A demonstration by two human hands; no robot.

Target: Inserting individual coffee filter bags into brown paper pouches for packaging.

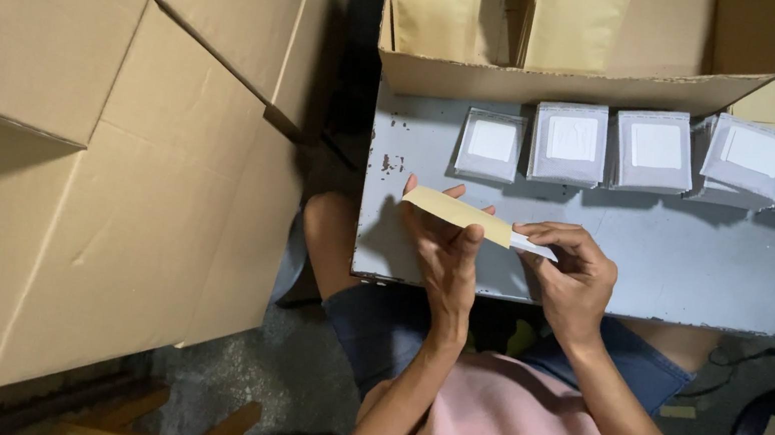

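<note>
Tan envelope [457, 213], frame centre: pinched in left hand [446, 252]. Right hand [573, 279] grasps white insert [535, 247] at its mouth. Insert mostly hidden inside.

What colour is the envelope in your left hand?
Tan, kraft-paper brown: the envelope in the left hand, clearest in the head view.

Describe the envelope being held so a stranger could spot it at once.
Start at the grey table below the open cardboard box. At its near edge, the left hand and right hand meet over one tan envelope. Unlike the envelopes standing in the box, it is alone, seen nearly edge-on, with a white piece at its right end.
</note>
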